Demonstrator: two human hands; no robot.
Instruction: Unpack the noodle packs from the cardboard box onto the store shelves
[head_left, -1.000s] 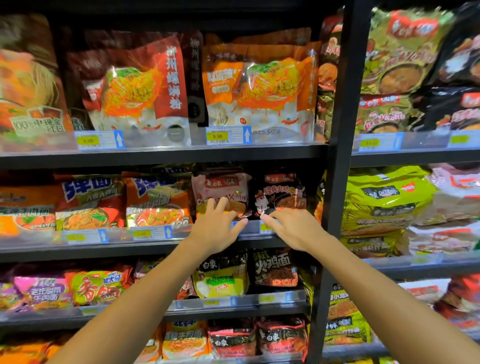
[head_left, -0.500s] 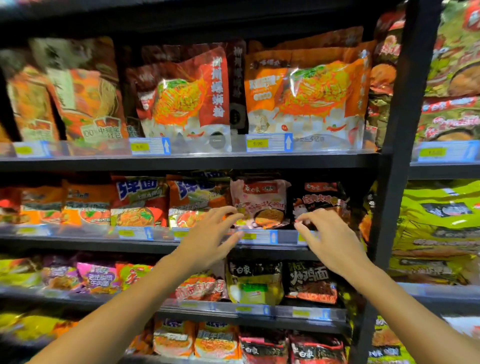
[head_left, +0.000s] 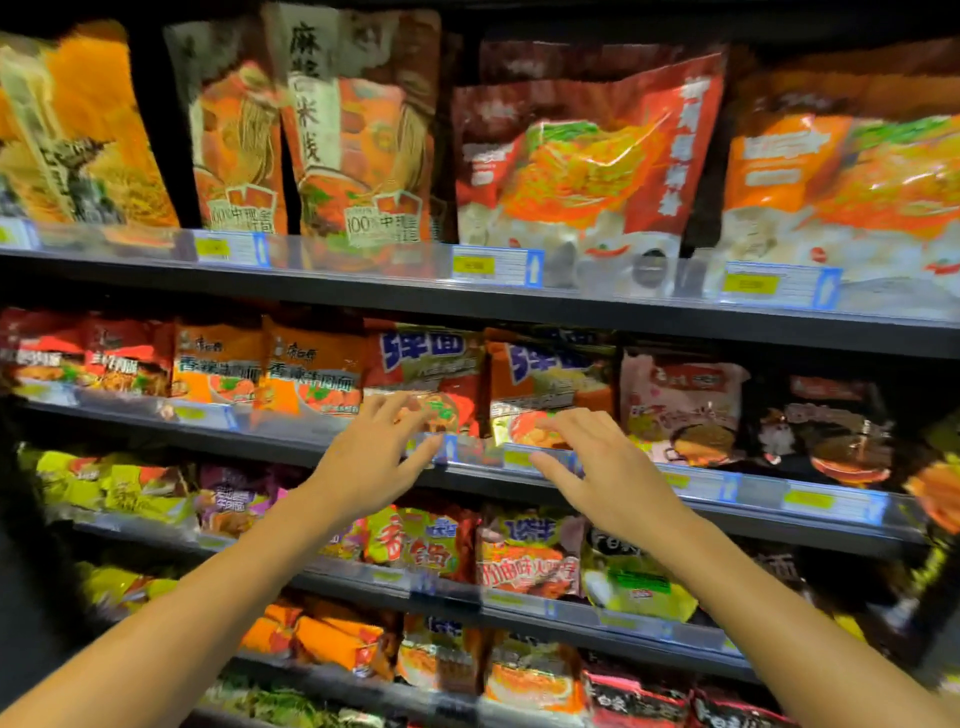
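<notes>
Dark store shelves (head_left: 467, 299) fill the view, 4+ tiers crammed w/ noodle packs (head_left: 550, 384), clear price rails along front edges. No box in view. Left hand (head_left: 366, 460) & right hand (head_left: 602, 467) raised at 2nd tier rail, fingers spread, empty; contact w/ packs unclear (blur)
</notes>
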